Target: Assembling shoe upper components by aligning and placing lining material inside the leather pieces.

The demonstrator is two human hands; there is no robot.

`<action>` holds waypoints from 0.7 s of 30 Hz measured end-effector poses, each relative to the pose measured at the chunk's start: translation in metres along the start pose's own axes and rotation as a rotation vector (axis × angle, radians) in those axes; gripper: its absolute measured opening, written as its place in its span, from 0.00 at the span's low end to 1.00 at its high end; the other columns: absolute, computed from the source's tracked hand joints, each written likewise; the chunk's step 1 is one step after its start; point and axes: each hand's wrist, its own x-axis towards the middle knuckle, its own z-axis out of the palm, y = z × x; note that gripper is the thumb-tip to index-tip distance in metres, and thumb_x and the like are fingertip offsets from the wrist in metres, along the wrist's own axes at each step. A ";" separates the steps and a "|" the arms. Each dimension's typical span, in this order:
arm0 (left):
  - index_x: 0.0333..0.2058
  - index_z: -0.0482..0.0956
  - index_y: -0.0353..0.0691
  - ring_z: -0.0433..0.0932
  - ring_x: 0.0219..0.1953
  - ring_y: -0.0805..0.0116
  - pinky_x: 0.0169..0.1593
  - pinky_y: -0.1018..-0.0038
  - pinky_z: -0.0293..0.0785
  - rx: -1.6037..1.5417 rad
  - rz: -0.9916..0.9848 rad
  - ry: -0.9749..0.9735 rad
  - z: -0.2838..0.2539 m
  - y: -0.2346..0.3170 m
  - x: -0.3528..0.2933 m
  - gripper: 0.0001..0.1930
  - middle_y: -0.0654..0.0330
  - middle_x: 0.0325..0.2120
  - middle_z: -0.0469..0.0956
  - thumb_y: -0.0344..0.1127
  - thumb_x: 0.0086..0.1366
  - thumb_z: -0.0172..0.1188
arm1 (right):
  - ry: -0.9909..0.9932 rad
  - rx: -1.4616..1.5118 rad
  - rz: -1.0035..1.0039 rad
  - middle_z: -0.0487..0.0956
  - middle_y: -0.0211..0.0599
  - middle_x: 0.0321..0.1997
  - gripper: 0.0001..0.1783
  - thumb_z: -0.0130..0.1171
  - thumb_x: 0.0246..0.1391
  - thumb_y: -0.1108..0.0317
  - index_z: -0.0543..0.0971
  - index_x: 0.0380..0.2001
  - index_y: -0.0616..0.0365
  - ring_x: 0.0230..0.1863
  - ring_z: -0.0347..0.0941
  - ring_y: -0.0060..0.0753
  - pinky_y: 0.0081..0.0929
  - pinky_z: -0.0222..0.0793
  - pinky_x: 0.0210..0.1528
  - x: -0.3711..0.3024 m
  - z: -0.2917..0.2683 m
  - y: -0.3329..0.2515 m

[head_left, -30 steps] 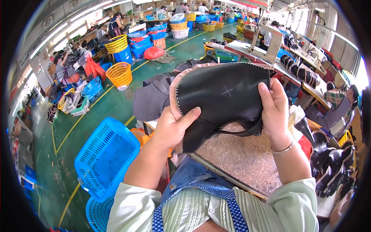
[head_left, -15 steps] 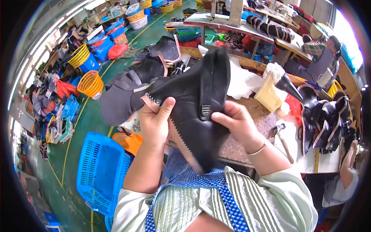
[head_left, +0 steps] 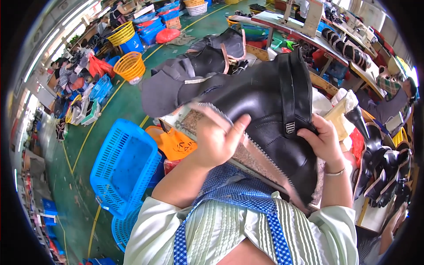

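A black leather boot upper is stretched out in front of my chest. It has a strap with a small metal buckle and a pale, zigzag-cut lower edge. My left hand is closed on that edge, thumb on the outer face and the other fingers hidden. Near the buckle, my right hand pinches the other side of the upper, its thumb on the leather. More black uppers lie just beyond the held one. Below it shows part of a speckled worktop.
An empty blue basket stands at left beside an orange bag. Black boot parts are heaped at right. A yellow foam block sits behind my right hand. A co-worker sits at far right, near a long bench.
The view has swung, so most things sit further right in the picture. The boot upper has turned more side-on and its strap tilts differently. Both hands still hold it.
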 end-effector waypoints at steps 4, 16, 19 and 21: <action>0.43 0.78 0.26 0.78 0.46 0.56 0.52 0.68 0.72 0.094 0.286 0.074 -0.011 -0.003 -0.009 0.14 0.48 0.44 0.79 0.23 0.58 0.63 | -0.204 0.040 -0.045 0.81 0.33 0.29 0.12 0.68 0.50 0.74 0.79 0.37 0.63 0.28 0.73 0.21 0.21 0.70 0.36 0.011 -0.012 -0.002; 0.25 0.79 0.42 0.78 0.30 0.61 0.36 0.64 0.73 0.437 0.513 -0.001 0.004 0.005 0.001 0.03 0.57 0.30 0.79 0.30 0.57 0.60 | 0.240 -0.475 -0.657 0.78 0.40 0.30 0.12 0.64 0.43 0.80 0.77 0.33 0.56 0.30 0.76 0.40 0.30 0.74 0.34 -0.014 0.047 -0.053; 0.29 0.79 0.42 0.68 0.46 0.55 0.46 0.62 0.64 0.726 0.291 -0.350 0.062 -0.047 -0.023 0.07 0.56 0.41 0.73 0.34 0.49 0.57 | 0.189 -0.359 -0.672 0.77 0.49 0.42 0.17 0.63 0.41 0.78 0.76 0.39 0.63 0.43 0.77 0.51 0.40 0.76 0.43 -0.014 0.095 -0.029; 0.32 0.79 0.41 0.69 0.49 0.54 0.49 0.59 0.64 0.477 0.033 -0.485 0.082 -0.097 -0.068 0.09 0.53 0.44 0.72 0.37 0.54 0.59 | 0.087 -0.251 -0.074 0.75 0.51 0.43 0.15 0.60 0.50 0.73 0.74 0.41 0.69 0.48 0.72 0.53 0.39 0.70 0.52 -0.017 0.125 0.016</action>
